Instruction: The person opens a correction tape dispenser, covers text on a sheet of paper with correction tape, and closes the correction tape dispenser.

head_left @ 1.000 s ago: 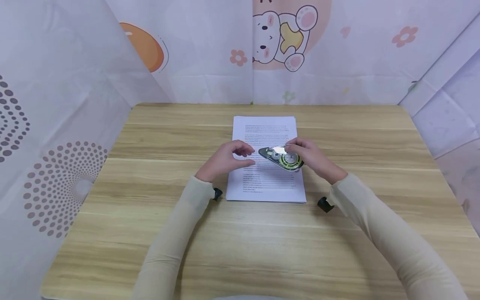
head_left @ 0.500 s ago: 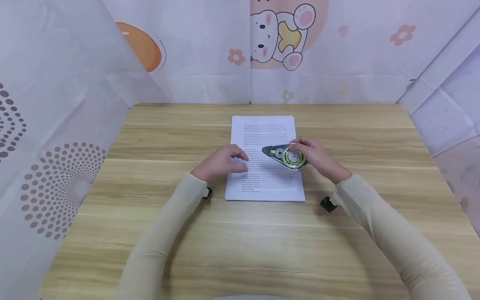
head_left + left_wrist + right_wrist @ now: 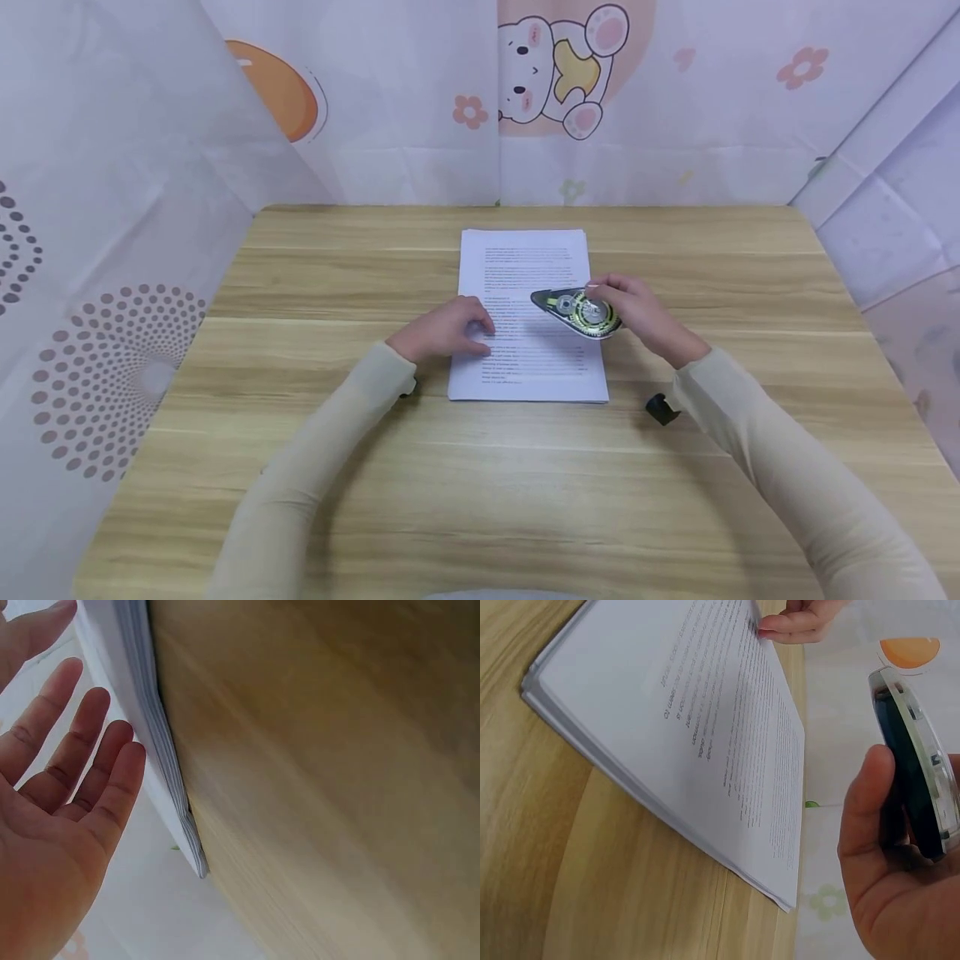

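Note:
A stack of printed paper (image 3: 525, 267) lies on the wooden table. Above its right side, my right hand (image 3: 641, 315) grips a correction tape dispenser (image 3: 573, 310), a teardrop shape with a clear case and a dark tip pointing left. In the right wrist view the dispenser (image 3: 911, 765) stands edge-on between thumb and fingers, raised off the paper. My left hand (image 3: 446, 327) is over the left edge of the stack with nothing in it. Its fingers bend gently in the left wrist view, palm (image 3: 45, 862) showing; whether they touch the sheet I cannot tell.
The wooden table (image 3: 345, 275) runs out on all sides of the stack. A patterned curtain (image 3: 405, 108) hangs along its back edge and left side. A dark wrist camera (image 3: 662, 409) sits under the right cuff. A grey edge (image 3: 506, 595) shows at the bottom.
My left hand has drawn back left and slightly down, away from the dispenser tip. The right hand has shifted a little to the right with the correction tape dispenser still held.

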`<state>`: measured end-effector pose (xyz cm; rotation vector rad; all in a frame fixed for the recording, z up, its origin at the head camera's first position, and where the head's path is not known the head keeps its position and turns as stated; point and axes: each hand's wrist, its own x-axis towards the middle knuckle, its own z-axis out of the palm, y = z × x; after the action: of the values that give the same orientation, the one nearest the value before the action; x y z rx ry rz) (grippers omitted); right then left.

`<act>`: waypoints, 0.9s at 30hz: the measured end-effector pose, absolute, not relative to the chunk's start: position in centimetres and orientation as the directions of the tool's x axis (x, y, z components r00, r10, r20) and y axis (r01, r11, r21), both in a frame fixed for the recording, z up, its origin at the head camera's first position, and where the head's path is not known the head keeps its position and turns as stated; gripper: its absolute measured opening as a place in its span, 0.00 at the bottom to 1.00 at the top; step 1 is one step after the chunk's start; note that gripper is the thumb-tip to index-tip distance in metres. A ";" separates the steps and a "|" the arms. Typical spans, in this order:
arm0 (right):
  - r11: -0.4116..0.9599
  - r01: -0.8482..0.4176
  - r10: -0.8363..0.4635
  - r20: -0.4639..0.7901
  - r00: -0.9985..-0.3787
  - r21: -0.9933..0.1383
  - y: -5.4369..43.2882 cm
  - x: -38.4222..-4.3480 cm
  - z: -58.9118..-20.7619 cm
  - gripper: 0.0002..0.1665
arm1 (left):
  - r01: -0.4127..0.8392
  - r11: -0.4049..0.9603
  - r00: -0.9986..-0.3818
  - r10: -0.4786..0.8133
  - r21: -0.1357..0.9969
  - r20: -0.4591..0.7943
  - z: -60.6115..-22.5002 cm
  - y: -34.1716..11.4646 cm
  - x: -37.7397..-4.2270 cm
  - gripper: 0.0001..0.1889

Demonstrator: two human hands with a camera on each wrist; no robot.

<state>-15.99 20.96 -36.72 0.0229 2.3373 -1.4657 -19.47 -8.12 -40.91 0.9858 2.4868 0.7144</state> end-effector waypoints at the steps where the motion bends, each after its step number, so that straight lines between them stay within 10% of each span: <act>1: 0.453 0.213 -0.183 -0.324 -0.928 -0.866 21.0 -16.0 -36.7 0.26 | 0.525 0.632 -0.687 0.710 0.569 -0.155 -40.9 -8.1 -19.5 0.13; 27: 0.342 0.288 -0.133 -0.349 -0.928 -0.895 23.9 -15.4 -37.1 0.32 | 0.563 0.651 -0.657 0.727 0.510 -0.202 -41.3 -8.6 -19.6 0.15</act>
<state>-15.42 23.87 -37.08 0.1362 2.2504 -1.6115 -19.58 -8.62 -41.30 1.0173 2.4797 0.5765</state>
